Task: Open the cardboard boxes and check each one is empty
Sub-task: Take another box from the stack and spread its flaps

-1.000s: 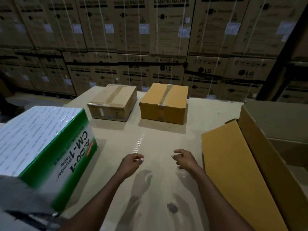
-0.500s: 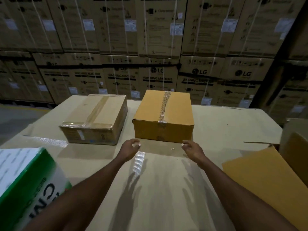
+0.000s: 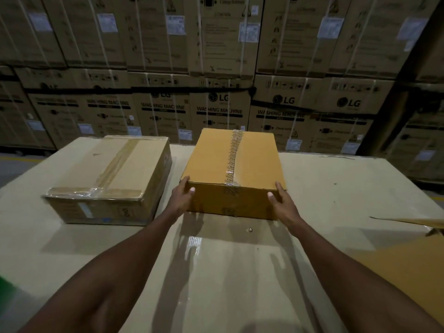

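The near corners of the yellow box (image 3: 230,169) are gripped by both hands: the left hand (image 3: 181,200) is curled round the corner at 9 o'clock, thumb on the front face and fingers along the side, and the right hand (image 3: 282,204) is clamped likewise on the corner at 3 o'clock. The box is set at the middle of the table (image 3: 336,195), a little toward 12 o'clock, and it rests flat on the surface. Its top seam is closed by a strip of printed tape (image 3: 234,157) which is run down over the front edge, unbroken as far as can be seen.

At 9 o'clock from it, close beside but apart, a paler taped box (image 3: 113,179) is seen, also sealed. At 4 o'clock, at the frame edge, an open flap (image 3: 418,222) of another carton is partly shown; its inside is not visible.

The task is judged to be at an early-to-middle stage: two boxes are left to be opened and checked, and the yellow one is judged to be next.
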Action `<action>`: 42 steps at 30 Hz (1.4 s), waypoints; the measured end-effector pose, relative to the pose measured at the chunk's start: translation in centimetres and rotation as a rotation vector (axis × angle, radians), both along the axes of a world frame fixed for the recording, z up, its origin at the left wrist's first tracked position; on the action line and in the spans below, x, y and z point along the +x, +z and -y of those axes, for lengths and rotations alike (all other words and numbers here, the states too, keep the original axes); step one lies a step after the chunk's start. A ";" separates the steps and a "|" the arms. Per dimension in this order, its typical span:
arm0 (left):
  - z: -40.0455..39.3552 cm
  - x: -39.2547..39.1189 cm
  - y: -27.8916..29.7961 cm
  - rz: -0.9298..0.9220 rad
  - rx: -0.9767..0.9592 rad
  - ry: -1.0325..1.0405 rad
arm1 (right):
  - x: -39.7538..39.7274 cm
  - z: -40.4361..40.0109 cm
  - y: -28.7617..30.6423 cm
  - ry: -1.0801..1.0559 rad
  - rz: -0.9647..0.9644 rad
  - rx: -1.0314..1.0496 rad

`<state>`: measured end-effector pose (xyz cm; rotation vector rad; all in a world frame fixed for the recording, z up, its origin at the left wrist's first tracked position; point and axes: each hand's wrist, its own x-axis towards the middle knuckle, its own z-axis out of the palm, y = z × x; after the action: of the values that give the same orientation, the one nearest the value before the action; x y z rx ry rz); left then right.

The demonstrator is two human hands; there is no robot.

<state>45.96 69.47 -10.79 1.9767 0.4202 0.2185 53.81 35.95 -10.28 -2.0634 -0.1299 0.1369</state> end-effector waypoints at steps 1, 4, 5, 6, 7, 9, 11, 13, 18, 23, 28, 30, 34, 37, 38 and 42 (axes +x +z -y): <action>0.1 -0.1 0.0 0.016 -0.014 0.007 | -0.2 0.1 0.0 0.000 0.011 0.006; 0.4 -1.0 -0.2 0.028 -0.039 0.039 | -1.4 0.6 0.6 -0.025 0.015 0.030; 0.7 -1.7 -0.3 0.028 -0.041 0.046 | -2.1 0.9 0.7 -0.034 0.016 0.036; 1.0 -2.5 -0.3 0.029 -0.046 0.052 | -3.0 1.2 0.8 -0.042 0.019 0.040; 1.4 -3.4 -0.2 0.030 -0.047 0.061 | -3.9 1.6 0.8 -0.050 0.022 0.044; 2.2 -5.8 -0.2 0.029 -0.036 0.073 | -6.2 2.6 1.0 -0.067 0.026 0.063; 3.0 -9.0 -0.3 0.011 -0.020 0.069 | -8.9 3.6 1.2 -0.085 0.019 0.068; 4.0 -12.6 -0.2 -0.006 -0.035 0.073 | -12.1 4.6 1.2 -0.098 0.017 0.071; 7.9 -23.0 0.5 -0.008 -0.088 0.112 | -21.4 7.6 1.3 -0.151 0.002 0.063; 12.1 -33.4 -0.2 0.024 -0.137 0.184 | -31.6 10.3 1.3 -0.181 -0.013 0.125; 16.3 -44.4 0.3 0.038 -0.142 0.211 | -42.0 13.6 1.1 -0.213 -0.027 0.201; 17.5 -48.5 0.3 0.029 -0.140 0.205 | -45.2 15.0 1.1 -0.207 -0.030 0.195; 19.4 -55.3 0.3 0.050 -0.151 0.180 | -51.1 17.7 0.7 -0.149 -0.040 0.182; 20.6 -59.2 -0.1 0.048 -0.121 0.186 | -54.9 19.1 0.5 -0.126 -0.052 0.206; 20.9 -60.3 -0.2 0.053 -0.105 0.187 | -56.1 19.4 0.6 -0.116 -0.047 0.213; 22.5 -63.7 -0.6 0.059 -0.030 0.220 | -60.2 20.6 0.3 -0.062 0.037 0.081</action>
<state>-17.75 46.99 -11.38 1.8889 0.5999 0.4059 -6.37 15.31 -9.99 -1.9870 -0.0931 0.0545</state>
